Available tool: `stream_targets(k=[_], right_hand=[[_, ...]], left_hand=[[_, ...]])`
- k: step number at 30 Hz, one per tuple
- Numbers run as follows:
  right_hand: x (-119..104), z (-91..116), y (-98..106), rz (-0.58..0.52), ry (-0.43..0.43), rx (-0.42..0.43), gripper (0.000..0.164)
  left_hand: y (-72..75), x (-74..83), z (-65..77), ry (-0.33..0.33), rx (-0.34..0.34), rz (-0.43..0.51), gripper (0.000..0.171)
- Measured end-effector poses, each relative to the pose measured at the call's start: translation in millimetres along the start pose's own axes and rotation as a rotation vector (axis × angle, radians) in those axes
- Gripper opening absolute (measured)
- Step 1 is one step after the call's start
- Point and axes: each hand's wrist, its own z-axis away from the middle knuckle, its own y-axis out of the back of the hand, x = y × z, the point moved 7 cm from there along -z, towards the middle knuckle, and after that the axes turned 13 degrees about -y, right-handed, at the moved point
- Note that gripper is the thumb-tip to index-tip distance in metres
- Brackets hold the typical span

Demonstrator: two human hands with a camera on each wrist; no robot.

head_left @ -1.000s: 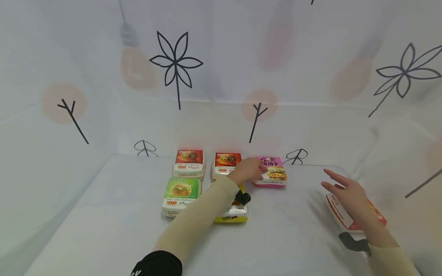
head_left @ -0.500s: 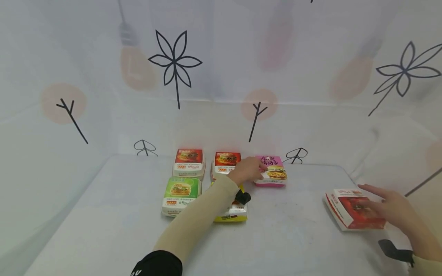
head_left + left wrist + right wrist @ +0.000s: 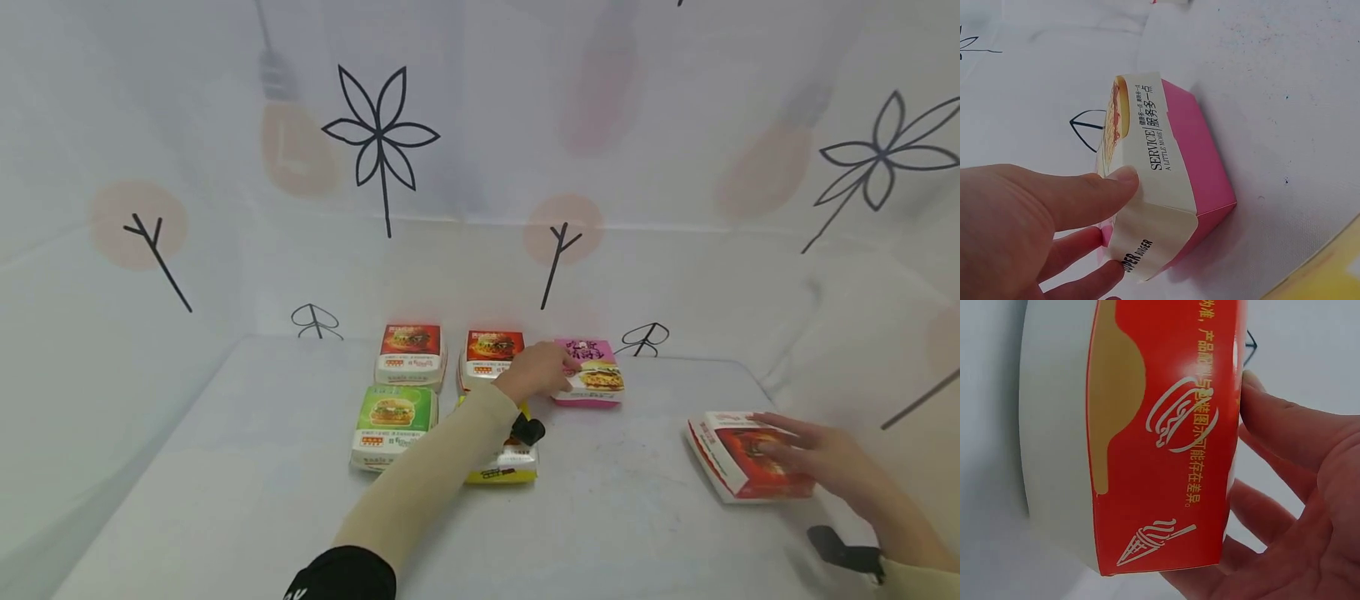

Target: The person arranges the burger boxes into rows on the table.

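A pink burger box (image 3: 592,379) lies at the back right of the group of boxes. My left hand (image 3: 536,371) holds its left end; in the left wrist view the thumb (image 3: 1100,194) lies on the box's edge and the other fingers touch its side. At the right, a red-and-white burger box (image 3: 757,458) lies on the table. My right hand (image 3: 836,462) grips it from the right. The right wrist view has the thumb (image 3: 1291,428) at its top, with other fingers partly hidden behind the box (image 3: 1160,444).
Two red burger boxes (image 3: 410,354) (image 3: 480,358) stand at the back, the second partly behind the left hand. A green burger box (image 3: 393,425) is in front of them. A yellow one (image 3: 502,475) is half covered by the left forearm. A printed sheet hangs behind the table (image 3: 615,517).
The right hand first swung right, off from above the red-and-white box to its right end. Since then hand and box have shifted slightly left. The left hand has stayed on the pink box.
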Motion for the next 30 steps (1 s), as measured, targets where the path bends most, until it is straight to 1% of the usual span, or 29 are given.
stream_targets(k=[3,7,14,20,30], right_hand=[[-16.8,5.1,-9.5,-0.013,0.033,-0.011,0.079],[-38.4,8.4,-24.9,-0.032,0.060,-0.026,0.079],[-72.6,14.3,-44.5,-0.037,0.099,-0.016,0.077],[-92.8,18.4,-55.7,-0.044,0.093,-0.008,0.078],[-122.1,24.2,-70.0,-0.048,0.118,0.022,0.075]], left_hand=[[0.4,-0.2,0.5,0.004,0.000,-0.001,0.040],[-0.1,-0.3,2.6,0.014,-0.005,0.001,0.040],[-1.5,-0.7,4.3,0.011,-0.007,0.002,0.039],[-2.7,-0.2,1.8,0.005,-0.005,0.007,0.038],[0.0,3.3,0.0,0.012,-0.008,-0.007,0.039]])
